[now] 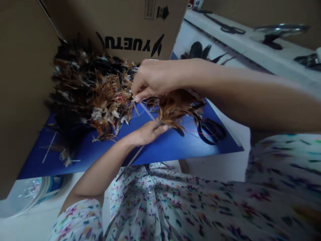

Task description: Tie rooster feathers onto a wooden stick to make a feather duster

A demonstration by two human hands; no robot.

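Note:
My left hand (150, 132) is closed low over the blue board (160, 152), with a bunch of brown and black feathers (173, 112) pinched at its base. A thin stick (135, 156) sticks out below that hand, towards my lap. Above it, my right hand (152, 78) is closed, thumb and finger pinching one end of a narrow translucent strip (147, 111). The strip runs taut down to the base of the bunch at my left fingers. Black-handled scissors (210, 130) lie just right of the bunch, with thin red thread (192, 130) beside them.
A large feather pile (92, 90) fills the board's left side, against a cardboard box (125, 20). A loose feather (65, 157) and white strip (49, 147) lie front left. A clear tub (22, 197) stands below. Dark feathers (198, 51) and a ledge (240, 43) are at right.

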